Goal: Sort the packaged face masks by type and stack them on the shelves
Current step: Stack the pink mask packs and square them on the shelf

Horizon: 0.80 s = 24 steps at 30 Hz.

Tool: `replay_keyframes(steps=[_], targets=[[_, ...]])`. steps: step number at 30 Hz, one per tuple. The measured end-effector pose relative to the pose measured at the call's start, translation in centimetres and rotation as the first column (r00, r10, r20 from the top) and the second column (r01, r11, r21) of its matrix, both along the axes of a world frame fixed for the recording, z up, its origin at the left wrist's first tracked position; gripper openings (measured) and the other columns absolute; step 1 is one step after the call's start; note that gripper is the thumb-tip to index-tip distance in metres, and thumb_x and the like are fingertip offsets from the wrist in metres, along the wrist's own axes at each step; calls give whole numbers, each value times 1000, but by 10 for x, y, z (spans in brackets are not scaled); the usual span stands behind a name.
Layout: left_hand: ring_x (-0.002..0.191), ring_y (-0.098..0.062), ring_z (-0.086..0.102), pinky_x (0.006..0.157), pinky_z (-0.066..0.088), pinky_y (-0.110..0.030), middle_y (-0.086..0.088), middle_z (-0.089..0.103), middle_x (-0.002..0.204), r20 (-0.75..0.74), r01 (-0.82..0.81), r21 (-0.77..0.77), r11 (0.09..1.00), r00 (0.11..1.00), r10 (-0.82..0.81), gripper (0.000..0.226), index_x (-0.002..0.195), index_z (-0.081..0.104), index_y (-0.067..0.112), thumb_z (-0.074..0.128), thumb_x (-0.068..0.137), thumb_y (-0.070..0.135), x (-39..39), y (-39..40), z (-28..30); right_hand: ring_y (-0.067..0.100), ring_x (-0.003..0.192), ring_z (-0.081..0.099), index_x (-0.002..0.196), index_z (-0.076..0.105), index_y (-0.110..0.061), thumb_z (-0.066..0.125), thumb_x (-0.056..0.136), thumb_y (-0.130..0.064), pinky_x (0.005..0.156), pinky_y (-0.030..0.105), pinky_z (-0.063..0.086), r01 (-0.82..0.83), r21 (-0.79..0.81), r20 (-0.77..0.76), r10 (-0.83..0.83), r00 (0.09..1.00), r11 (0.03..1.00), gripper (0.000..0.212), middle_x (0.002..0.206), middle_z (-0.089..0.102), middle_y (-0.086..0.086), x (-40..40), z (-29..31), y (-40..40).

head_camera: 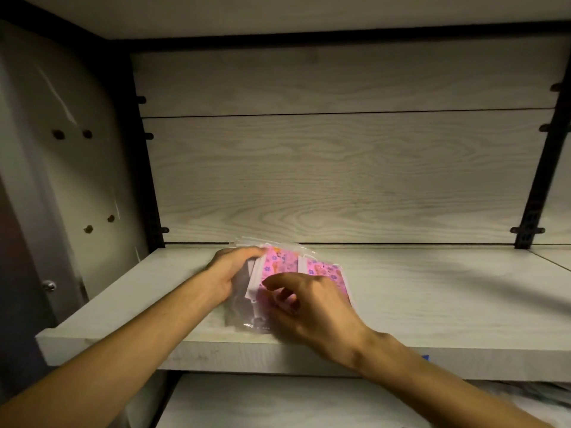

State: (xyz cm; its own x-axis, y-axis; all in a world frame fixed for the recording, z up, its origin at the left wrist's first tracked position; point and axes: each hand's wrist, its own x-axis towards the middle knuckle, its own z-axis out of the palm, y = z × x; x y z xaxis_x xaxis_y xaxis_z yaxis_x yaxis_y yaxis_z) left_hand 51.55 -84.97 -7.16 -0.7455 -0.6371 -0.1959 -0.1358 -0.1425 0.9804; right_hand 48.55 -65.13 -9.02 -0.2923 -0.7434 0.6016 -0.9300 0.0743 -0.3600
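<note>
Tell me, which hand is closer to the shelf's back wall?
Left. The left hand holds the pink mask packs farther in toward the back wall; the right hand is nearer the front edge.

The shelf [432, 304] is a pale board with grey wood grain, and its front edge [216, 356] looks thick and a little stained. Behind it stands a back panel [340, 180] of the same pale wood, made of boards with thin dark seams between them. Dark metal posts rise at the left [145, 168] and at the right [543, 168], with small pegs on them. Another board [278, 13] closes the space from above. At the left is a grey side wall [61, 156] with several small holes. A lower shelf [262, 403] shows below. The light is dim and warm.
</note>
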Motion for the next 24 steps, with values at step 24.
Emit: replay_keyframes(steps=[24], targets=[[82,-15,67,72,51,-32,10,71,70,-437,-205,-153,967,891,119,17,83,62,17,78,81,12,-23,2,24,2,91,71,108,74,-32,64,89,-40,82,29,59,-68,-75,286,86,954,995,24,100,75,-17,-25,10,4]])
